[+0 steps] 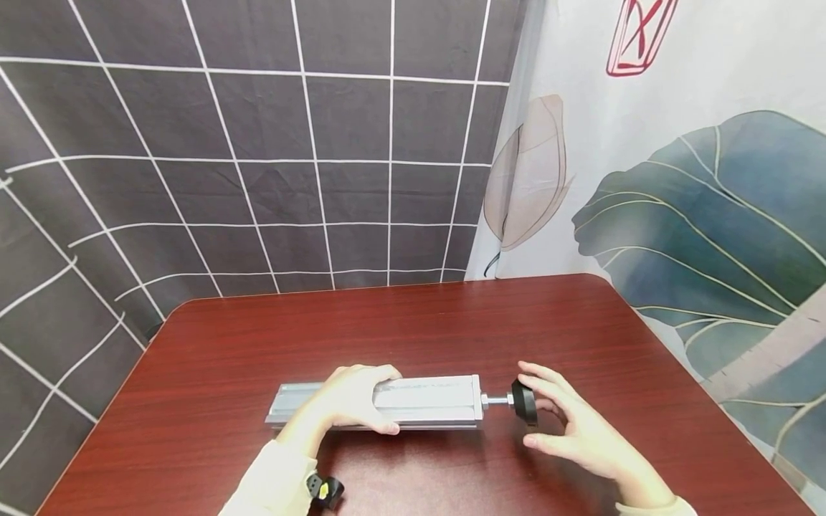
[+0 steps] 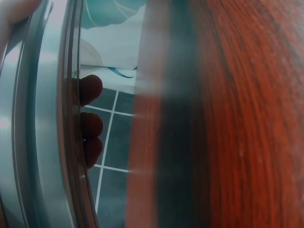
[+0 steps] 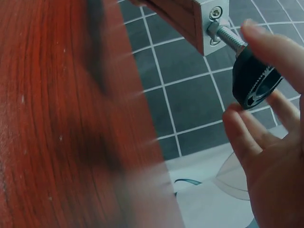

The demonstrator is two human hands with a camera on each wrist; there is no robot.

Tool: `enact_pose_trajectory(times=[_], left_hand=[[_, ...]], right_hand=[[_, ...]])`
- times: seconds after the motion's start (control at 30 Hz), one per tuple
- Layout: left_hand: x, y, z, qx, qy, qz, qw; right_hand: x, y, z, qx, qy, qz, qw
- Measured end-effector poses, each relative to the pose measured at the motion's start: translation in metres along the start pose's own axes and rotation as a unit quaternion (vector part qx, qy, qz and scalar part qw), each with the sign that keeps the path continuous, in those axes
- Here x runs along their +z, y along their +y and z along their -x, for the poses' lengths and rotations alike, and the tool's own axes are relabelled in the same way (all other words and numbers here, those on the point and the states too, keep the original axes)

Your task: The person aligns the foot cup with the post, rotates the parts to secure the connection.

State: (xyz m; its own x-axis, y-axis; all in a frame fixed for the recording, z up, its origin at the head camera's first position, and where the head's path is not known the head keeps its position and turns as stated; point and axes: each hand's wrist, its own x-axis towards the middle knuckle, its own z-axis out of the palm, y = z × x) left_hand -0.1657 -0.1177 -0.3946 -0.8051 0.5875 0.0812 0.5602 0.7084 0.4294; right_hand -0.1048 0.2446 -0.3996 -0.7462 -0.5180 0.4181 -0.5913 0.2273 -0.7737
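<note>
My left hand [image 1: 353, 395] grips a silver aluminium profile [image 1: 429, 403] near its middle, thumb on the near side. In the left wrist view, fingertips [image 2: 91, 124] curl past the far edge of the grooved profile [image 2: 47, 123], which is held up off the table. From its right end plate [image 3: 207, 28] sticks a threaded bolt [image 3: 231, 39] with a nut, carrying a round black levelling foot [image 1: 525, 403]. Around that foot, my right hand [image 1: 577, 426] spreads its bent fingers and thumb. The thumb stands apart from the foot; whether the other fingertips touch it is hard to tell.
Beneath the hands lies a reddish-brown wood-grain table [image 1: 413, 322] with rounded far corners. Behind it hangs a dark grey cloth [image 1: 348, 122] with a white grid, and a white leaf-patterned curtain [image 1: 594, 86] hangs at the right. A black wrist device [image 1: 325, 489] is on the left sleeve.
</note>
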Motion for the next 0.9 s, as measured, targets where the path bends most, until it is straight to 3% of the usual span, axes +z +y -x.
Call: enact_pose_trajectory(times=[0.1,0.37,0.57,0.7,0.8,0.9], left_hand=[[-0.0011,0.0,0.0001,0.0,-0.001,0.001,1.0],[-0.0015,0.0022,-0.0001,0.003,-0.013,0.007,0.9999],[-0.0002,0.0022,-0.0002,0.001,-0.015,0.001,0.9999],[0.0011,0.0014,0.0,-0.002,-0.015,0.0,0.9999],[0.0022,0.0001,0.0004,-0.003,-0.013,-0.001,0.9999],[0.0027,-0.0011,0.0007,-0.003,-0.011,-0.001,0.9999]], right_hand=[[-0.0004,0.0004,-0.001,-0.026,0.002,0.013,1.0],[-0.0024,-0.0029,-0.001,-0.015,0.029,0.034,0.999],[-0.0002,-0.0026,0.0009,0.08,0.074,0.062,0.992],[0.0024,-0.0027,-0.0007,0.136,0.087,0.052,0.986],[0.0034,-0.0032,-0.0019,0.125,0.076,0.039,0.989],[0.0026,-0.0014,-0.001,0.071,0.045,0.018,0.996]])
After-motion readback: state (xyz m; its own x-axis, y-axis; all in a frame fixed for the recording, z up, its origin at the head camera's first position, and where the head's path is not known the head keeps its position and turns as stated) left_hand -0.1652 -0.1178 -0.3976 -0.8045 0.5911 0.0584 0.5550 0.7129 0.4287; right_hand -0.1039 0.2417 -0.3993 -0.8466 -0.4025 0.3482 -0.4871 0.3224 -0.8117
